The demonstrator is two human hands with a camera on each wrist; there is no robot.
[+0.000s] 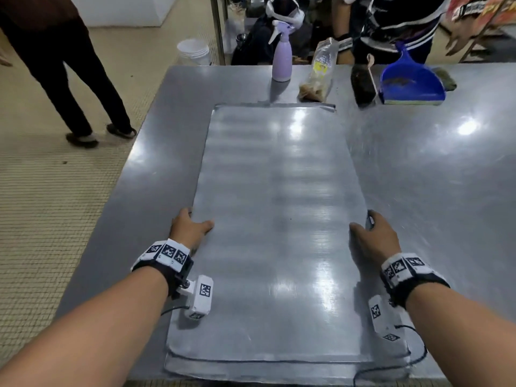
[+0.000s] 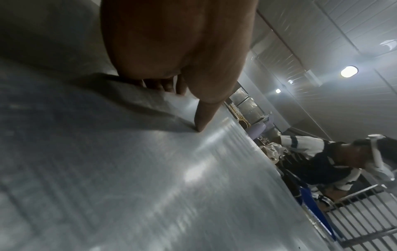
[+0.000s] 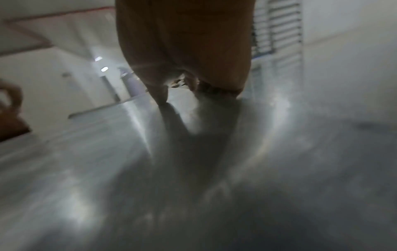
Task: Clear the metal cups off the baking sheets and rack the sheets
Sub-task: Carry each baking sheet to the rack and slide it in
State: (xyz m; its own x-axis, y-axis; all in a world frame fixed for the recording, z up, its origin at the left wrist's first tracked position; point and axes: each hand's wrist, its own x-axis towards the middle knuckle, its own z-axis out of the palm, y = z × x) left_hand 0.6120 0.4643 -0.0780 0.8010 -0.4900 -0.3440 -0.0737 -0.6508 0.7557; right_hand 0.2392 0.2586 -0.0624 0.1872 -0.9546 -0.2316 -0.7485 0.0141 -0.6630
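A large bare metal baking sheet [image 1: 276, 219] lies lengthwise on the steel table [image 1: 432, 177], on top of another sheet whose edge [image 1: 251, 371] shows at the near end. No metal cups are in view. My left hand [image 1: 190, 227] grips the sheet's left edge, thumb on top and fingers curled under. My right hand [image 1: 372, 236] grips the right edge the same way. In the left wrist view the thumb [image 2: 204, 117] presses the sheet surface [image 2: 150, 169]. The right wrist view is blurred; the right hand [image 3: 184, 81] meets the sheet [image 3: 193, 169].
At the table's far edge stand a lilac spray bottle [image 1: 282, 60], a plastic bag of food [image 1: 318, 74], a brush [image 1: 363, 82] and a blue dustpan [image 1: 410, 79]. One person stands on the floor at left [image 1: 64, 79]; others are behind the table [image 1: 391, 20]. A metal rack [image 2: 365, 212] shows at right.
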